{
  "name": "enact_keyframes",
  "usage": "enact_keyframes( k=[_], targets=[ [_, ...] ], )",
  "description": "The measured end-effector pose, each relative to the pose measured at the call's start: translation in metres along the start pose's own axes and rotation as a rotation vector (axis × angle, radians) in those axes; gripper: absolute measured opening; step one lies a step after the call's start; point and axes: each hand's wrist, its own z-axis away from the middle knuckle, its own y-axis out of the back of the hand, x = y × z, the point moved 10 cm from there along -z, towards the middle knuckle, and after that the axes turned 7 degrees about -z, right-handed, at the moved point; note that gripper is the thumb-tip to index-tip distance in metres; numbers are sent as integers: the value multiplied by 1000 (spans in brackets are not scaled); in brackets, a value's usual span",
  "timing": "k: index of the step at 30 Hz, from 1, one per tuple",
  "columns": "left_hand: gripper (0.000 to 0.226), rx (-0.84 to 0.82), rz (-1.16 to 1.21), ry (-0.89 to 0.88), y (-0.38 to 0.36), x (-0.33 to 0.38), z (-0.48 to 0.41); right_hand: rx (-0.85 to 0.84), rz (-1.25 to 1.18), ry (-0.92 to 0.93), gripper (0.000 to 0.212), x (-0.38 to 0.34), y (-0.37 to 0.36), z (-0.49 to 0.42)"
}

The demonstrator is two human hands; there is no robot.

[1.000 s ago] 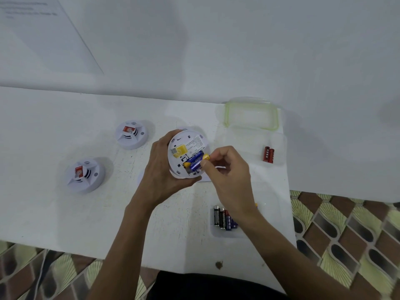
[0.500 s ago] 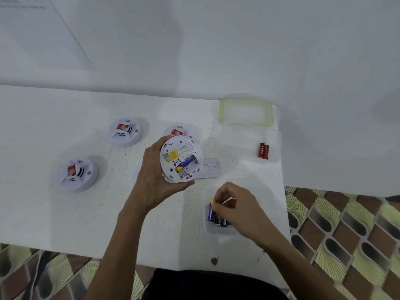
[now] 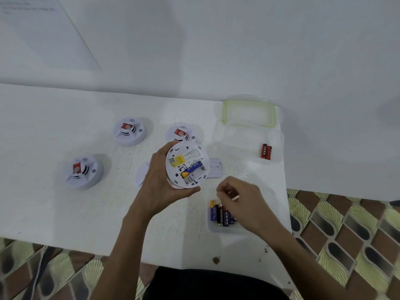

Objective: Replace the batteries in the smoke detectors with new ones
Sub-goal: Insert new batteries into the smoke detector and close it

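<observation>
Start with the containers: nearest the viewer, a small clear plastic tray sits on the white surface, holding a row of blue, black and yellow-tipped batteries side by side, long axes running away from the viewer, yellow tips at the far end. Further back on the right, a clear plastic box holds two red batteries, touching each other against its right wall and also pointing away from the viewer. Behind it lies a clear lid with a pale green rim.

Now the action. The left hand grips a round white smoke detector with fingers and thumb wrapped round its rim, lifted off the surface, its underside tilted up at the camera. There's a yellow sticker on it, and in the open bay a blue battery with a yellow end lies on the diagonal, yellow end low and left, other end high and right.

The right hand hovers just over the tray, fingers curled in, tips blurred; I can't tell whether it pinches anything.

Just right of the held detector, a small white rectangular cover lies flat. Three more white detectors with red stickers sit dome up: one far left, one further back, one just behind the held unit. A white disc peeks out from behind the left hand
</observation>
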Motion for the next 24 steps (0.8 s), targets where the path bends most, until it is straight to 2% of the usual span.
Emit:
enact_keyframes(
  k=[2,4,9,16,19,24],
  targets=[
    [92,-28,21,17,-4,-4,1,23,-7,199,9,-35,12,-3],
    [95,-55,34,18,-6,-3,0,3,85,419,9,-68,14,-4],
    [93,-131,72,-23,-9,13,-2,-122,421,670,16,-97,-7,-14],
    [88,-210,166,-44,-9,29,4,-291,608,812,19,-114,-25,-15],
    [80,-236,120,-55,-13,33,6,-353,727,860,20,-115,-33,-14],
    [86,-285,150,-21,-22,24,9,-401,665,895,19,-117,-37,-13]
  ],
)
